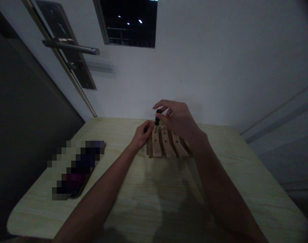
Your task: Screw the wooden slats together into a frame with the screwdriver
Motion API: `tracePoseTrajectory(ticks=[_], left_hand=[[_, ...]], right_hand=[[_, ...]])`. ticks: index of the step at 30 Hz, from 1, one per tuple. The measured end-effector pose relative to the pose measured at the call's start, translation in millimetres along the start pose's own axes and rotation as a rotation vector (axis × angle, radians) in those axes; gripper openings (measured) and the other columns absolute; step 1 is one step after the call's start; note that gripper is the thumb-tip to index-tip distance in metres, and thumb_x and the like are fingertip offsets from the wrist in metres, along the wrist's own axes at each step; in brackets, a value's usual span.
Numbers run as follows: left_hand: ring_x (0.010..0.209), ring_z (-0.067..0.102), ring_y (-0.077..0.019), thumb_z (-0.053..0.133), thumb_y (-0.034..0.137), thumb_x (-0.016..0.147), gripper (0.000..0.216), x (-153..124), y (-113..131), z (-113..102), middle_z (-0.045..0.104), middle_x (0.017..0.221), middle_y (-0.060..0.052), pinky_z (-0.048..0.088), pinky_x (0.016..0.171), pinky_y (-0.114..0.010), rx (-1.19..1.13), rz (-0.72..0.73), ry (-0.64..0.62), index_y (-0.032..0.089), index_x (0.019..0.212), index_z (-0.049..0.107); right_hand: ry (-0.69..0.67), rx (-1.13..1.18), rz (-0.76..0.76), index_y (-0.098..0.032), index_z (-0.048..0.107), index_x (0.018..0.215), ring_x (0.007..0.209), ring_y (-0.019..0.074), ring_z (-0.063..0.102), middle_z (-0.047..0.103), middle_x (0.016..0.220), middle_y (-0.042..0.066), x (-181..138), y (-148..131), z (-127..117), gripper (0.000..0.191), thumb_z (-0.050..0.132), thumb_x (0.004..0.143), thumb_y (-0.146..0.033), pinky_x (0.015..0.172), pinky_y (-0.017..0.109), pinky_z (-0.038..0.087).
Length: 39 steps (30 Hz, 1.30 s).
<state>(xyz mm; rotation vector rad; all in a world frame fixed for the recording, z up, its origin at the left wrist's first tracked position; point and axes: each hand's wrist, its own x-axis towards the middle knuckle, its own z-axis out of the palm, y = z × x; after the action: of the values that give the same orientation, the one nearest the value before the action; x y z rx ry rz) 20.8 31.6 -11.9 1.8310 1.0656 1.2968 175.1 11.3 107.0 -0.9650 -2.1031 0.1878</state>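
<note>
A small wooden slatted piece (157,148) lies on the table, its curved slats marked with dark round holes. My right hand (180,118) is closed around the black handle of a short screwdriver (157,118), pinched between thumb and fingers. The screwdriver stands nearly upright, its metal tip down at the upper part of the leftmost slat; whether a screw sits under it I cannot tell. At the left far edge of the piece, my left hand (142,135) grips the wood with bent fingers and thumb. Part of the right side is hidden behind my right hand and wrist.
The light wood-grain table (113,135) stands against a white door (207,67) with a metal lever handle (75,47) and a dark window (131,23). On the table's left side lies a phone-like object (80,172), largely pixelated. My shadow falls across the table.
</note>
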Motion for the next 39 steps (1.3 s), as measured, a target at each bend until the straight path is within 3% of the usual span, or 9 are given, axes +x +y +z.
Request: tracePoseTrajectory(ticks=[3, 8, 15, 21, 24, 29, 33, 39], left_hand=[[0.083, 0.060, -0.0154, 0.045, 0.035, 0.087, 0.026, -0.1, 0.4, -0.1, 0.065, 0.094, -0.006, 0.046, 0.076, -0.025, 0.004, -0.009, 0.001, 0.014, 0.097, 0.058], [0.084, 0.060, -0.0162, 0.045, 0.036, 0.087, 0.027, -0.1, 3.4, -0.7, 0.065, 0.093, -0.006, 0.046, 0.077, -0.026, -0.003, -0.006, -0.006, 0.014, 0.097, 0.057], [0.078, 0.059, -0.0154, 0.046, 0.036, 0.087, 0.026, 0.0, 0.8, -1.0, 0.065, 0.087, -0.005, 0.046, 0.072, -0.025, 0.037, -0.004, 0.014, 0.014, 0.095, 0.058], [0.081, 0.060, -0.0158, 0.046, 0.035, 0.087, 0.027, 0.1, 0.2, -1.3, 0.067, 0.090, -0.005, 0.046, 0.074, -0.026, 0.021, -0.008, 0.003, 0.014, 0.100, 0.057], [0.082, 0.061, -0.0160, 0.045, 0.034, 0.087, 0.026, 0.0, 2.8, -1.0, 0.067, 0.091, -0.006, 0.046, 0.076, -0.026, 0.015, -0.007, 0.000, 0.014, 0.098, 0.057], [0.081, 0.060, -0.0153, 0.046, 0.032, 0.086, 0.024, -0.2, 6.6, -0.8, 0.067, 0.092, -0.005, 0.047, 0.075, -0.025, 0.012, -0.020, 0.006, 0.014, 0.095, 0.058], [0.081, 0.060, -0.0158, 0.046, 0.033, 0.086, 0.024, -0.7, 5.5, -1.2, 0.067, 0.092, -0.005, 0.047, 0.074, -0.026, 0.012, -0.019, 0.007, 0.014, 0.096, 0.057], [0.079, 0.060, -0.0158, 0.046, 0.035, 0.086, 0.028, -0.9, 3.8, -1.6, 0.067, 0.089, -0.005, 0.046, 0.073, -0.026, 0.007, -0.009, -0.002, 0.014, 0.101, 0.057]], right_hand=[[0.024, -0.010, 0.000, -0.017, 0.063, 0.083, 0.066, 0.0122, 0.053, 0.064, 0.080, 0.003, 0.1, 0.6, 0.4, 0.008, 0.063, 0.075, -0.018, 0.066, 0.027, 0.039], [0.040, -0.051, 0.028, -0.017, 0.060, 0.080, 0.061, 0.0115, 0.049, 0.058, 0.070, 0.000, 0.6, 2.1, 3.2, 0.011, 0.066, 0.075, -0.025, 0.062, 0.026, 0.037], [-0.026, -0.084, -0.060, -0.018, 0.064, 0.082, 0.072, 0.0133, 0.052, 0.060, 0.079, 0.003, 0.4, 0.6, 2.4, 0.007, 0.060, 0.081, -0.024, 0.070, 0.027, 0.038], [-0.103, -0.177, -0.067, -0.017, 0.061, 0.114, 0.079, 0.0157, 0.055, 0.063, 0.090, 0.007, -6.7, -1.8, -2.1, 0.032, 0.052, 0.084, -0.019, 0.076, 0.029, 0.040], [-0.123, -0.209, -0.057, -0.017, 0.060, 0.117, 0.083, 0.0168, 0.056, 0.063, 0.097, 0.008, -7.7, -3.0, -2.9, 0.035, 0.048, 0.084, -0.017, 0.077, 0.030, 0.041], [-0.078, -0.114, -0.112, -0.015, 0.061, 0.111, 0.098, 0.0172, 0.058, 0.064, 0.107, 0.009, -4.3, 0.4, 0.8, 0.035, 0.043, 0.083, -0.008, 0.087, 0.031, 0.040], [-0.085, -0.052, -0.067, -0.020, 0.062, 0.103, 0.085, 0.0157, 0.060, 0.067, 0.096, 0.003, -3.0, 0.5, -0.1, 0.026, 0.052, 0.080, -0.012, 0.078, 0.029, 0.042], [-0.016, -0.083, 0.006, -0.019, 0.061, 0.089, 0.074, 0.0155, 0.058, 0.064, 0.080, 0.003, -2.5, -3.2, -0.1, 0.013, 0.062, 0.076, -0.019, 0.070, 0.028, 0.040]])
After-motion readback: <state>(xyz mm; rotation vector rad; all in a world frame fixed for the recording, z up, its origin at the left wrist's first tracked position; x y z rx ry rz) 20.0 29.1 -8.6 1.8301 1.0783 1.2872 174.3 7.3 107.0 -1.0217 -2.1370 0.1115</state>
